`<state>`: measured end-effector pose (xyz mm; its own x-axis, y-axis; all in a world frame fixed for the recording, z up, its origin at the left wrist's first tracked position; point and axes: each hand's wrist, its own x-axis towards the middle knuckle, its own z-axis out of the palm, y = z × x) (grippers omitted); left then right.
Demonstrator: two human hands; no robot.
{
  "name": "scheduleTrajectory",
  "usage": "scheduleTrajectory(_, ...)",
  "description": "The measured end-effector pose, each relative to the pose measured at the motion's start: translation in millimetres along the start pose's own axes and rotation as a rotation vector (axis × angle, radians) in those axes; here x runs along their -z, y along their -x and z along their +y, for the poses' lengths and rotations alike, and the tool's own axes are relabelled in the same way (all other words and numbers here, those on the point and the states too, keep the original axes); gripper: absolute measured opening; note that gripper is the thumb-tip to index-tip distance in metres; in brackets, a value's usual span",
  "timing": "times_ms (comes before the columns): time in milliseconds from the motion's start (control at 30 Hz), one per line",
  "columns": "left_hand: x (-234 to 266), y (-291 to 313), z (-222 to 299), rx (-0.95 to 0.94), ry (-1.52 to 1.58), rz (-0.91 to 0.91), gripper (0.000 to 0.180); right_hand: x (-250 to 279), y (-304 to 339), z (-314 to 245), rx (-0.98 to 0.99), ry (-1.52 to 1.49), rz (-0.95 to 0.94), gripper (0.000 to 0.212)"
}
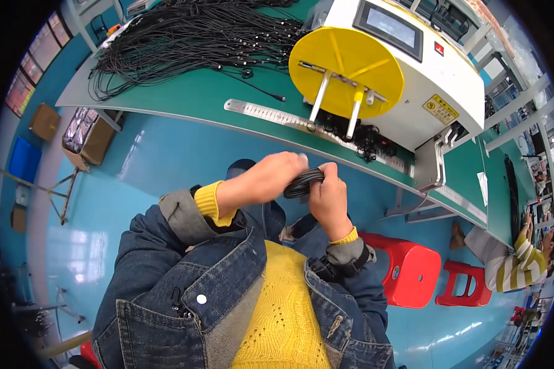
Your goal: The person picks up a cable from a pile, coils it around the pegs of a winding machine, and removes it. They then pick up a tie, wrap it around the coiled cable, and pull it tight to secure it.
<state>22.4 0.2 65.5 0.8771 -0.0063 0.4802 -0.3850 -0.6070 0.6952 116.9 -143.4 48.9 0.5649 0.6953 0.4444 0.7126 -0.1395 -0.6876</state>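
Note:
A small coil of black cable (301, 184) is held in front of my body, just short of the table edge. My right hand (329, 200) grips the coil's right end, thumb and fingers closed round it. Close against the coil's upper left, my left hand (264, 178) has its fingers curled into a pinch; what lies between the fingertips is hidden. Beyond both hands stands a white winding machine (437, 80) with a round yellow disc (345, 61) and two pegs sticking out toward me.
A big heap of black cables (191, 43) covers the far left of the green table (197, 92). A steel ruler (264, 112) lies along its front, with black ties (372, 141) under the disc. Red stools (412, 270) and a seated person (511, 264) are at right.

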Motion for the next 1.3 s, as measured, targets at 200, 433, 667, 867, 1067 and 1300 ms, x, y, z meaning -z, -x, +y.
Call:
scheduleTrajectory(200, -1, -1, 22, 1.032, 1.217, -0.158, 0.031, -17, 10, 8, 0.017, -0.195, -0.099, 0.013)
scheduleTrajectory(433, -11, 12, 3, 1.199, 0.899, -0.585, 0.024, -13, 22, 10, -0.010, 0.052, -0.394, 0.017)
scheduleTrajectory(667, -37, 33, -11, 0.824, 0.422, -0.618, 0.013, -26, 32, 25, 0.165, 0.035, -0.396, 0.022)
scheduleTrajectory(867, -39, 41, -28, 1.163, 0.898, -0.577, 0.011, -41, 37, 37, 0.044, 0.037, -0.372, 0.022)
scheduleTrajectory(1067, -28, 54, -52, 1.252, 1.544, -0.614, 0.014, -30, 15, 27, -0.085, -0.197, -0.513, 0.018)
scheduleTrajectory(1300, -37, 47, -29, 0.911, 0.823, -0.479, 0.014, -40, 13, 6, -0.257, 0.193, -0.521, 0.033)
